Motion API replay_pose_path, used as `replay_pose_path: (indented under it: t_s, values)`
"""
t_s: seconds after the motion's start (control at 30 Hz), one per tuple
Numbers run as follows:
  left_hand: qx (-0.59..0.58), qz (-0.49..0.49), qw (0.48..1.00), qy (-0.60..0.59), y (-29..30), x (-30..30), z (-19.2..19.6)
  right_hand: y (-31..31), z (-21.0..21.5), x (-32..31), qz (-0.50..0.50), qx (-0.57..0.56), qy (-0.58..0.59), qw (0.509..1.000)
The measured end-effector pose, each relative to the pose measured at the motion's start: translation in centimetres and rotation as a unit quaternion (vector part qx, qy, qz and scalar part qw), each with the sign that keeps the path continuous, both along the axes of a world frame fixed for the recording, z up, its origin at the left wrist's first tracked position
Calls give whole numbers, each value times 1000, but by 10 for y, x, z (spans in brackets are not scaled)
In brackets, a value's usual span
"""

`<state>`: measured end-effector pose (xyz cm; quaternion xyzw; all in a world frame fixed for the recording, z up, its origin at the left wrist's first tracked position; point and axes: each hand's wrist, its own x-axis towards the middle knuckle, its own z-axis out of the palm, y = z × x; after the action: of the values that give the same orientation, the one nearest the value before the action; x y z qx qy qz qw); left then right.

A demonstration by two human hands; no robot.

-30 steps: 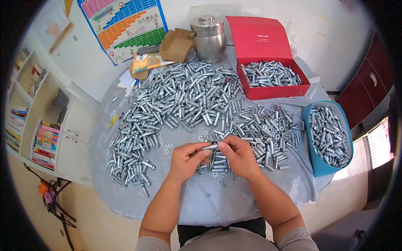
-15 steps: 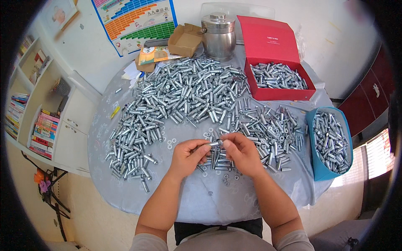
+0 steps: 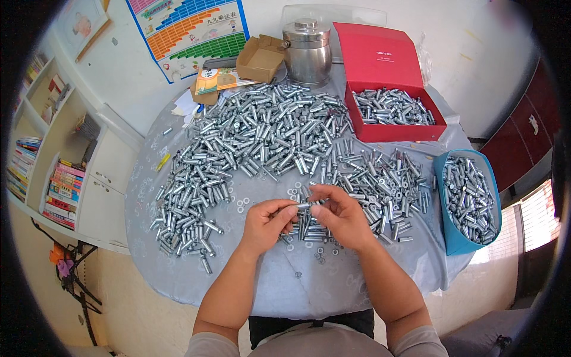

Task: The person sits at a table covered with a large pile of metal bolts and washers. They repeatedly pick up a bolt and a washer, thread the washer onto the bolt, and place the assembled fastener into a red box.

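Note:
Over the near middle of the table, my left hand (image 3: 267,224) pinches a silvery expansion bolt (image 3: 304,206) between thumb and fingers. It lies roughly level, pointing toward my right hand (image 3: 344,219). The thumb and forefinger of that hand are curled around the bolt's right end; the small part under them is mostly covered. Beneath both hands lie more bolts, partly hidden. Several loose washers (image 3: 321,257) rest just in front, and others (image 3: 240,202) lie left of my hands. A large heap of expansion bolts (image 3: 267,128) spreads behind and to the left.
On the right stand an open red box (image 3: 397,133) and a blue container (image 3: 461,238), both filled with bolts. A metal pot (image 3: 308,56), a cardboard box (image 3: 260,62) and booklets (image 3: 223,80) sit at the back. A yellow object (image 3: 163,160) lies at the left edge.
My right thumb has slid down and its forefinger up and left along the bolt's end. The left hand keeps its pinch. The whole view has shifted very slightly.

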<state>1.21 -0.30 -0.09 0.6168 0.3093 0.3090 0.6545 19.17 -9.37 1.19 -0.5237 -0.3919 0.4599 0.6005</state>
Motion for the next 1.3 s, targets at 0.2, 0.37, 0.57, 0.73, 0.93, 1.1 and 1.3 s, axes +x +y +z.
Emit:
replay_pose_path:
  t_s: [0.2,0.37,0.57,0.73,0.93,1.1,1.3]
  values:
    - [1,2,1000,-4,0,0,-2,-1,0,-1,1,8,33,999]
    - [15,-6,1000,-6,0,0,-4,0,-6,5,23,-52,-15,998]
    - [9,7,1000,-5,0,1,-3,0,0,0,18,-33,40,999]
    - [-1,22,1000,-8,0,2,-4,4,-8,-3,-18,55,2,998]
    - [5,30,1000,-8,-1,3,-4,2,-5,5,36,-94,41,994]
    - [41,61,997,-22,-1,9,-1,4,-18,2,-7,68,-52,996]
    - [-62,91,993,-29,7,-3,-4,2,-10,3,-34,39,-45,998]
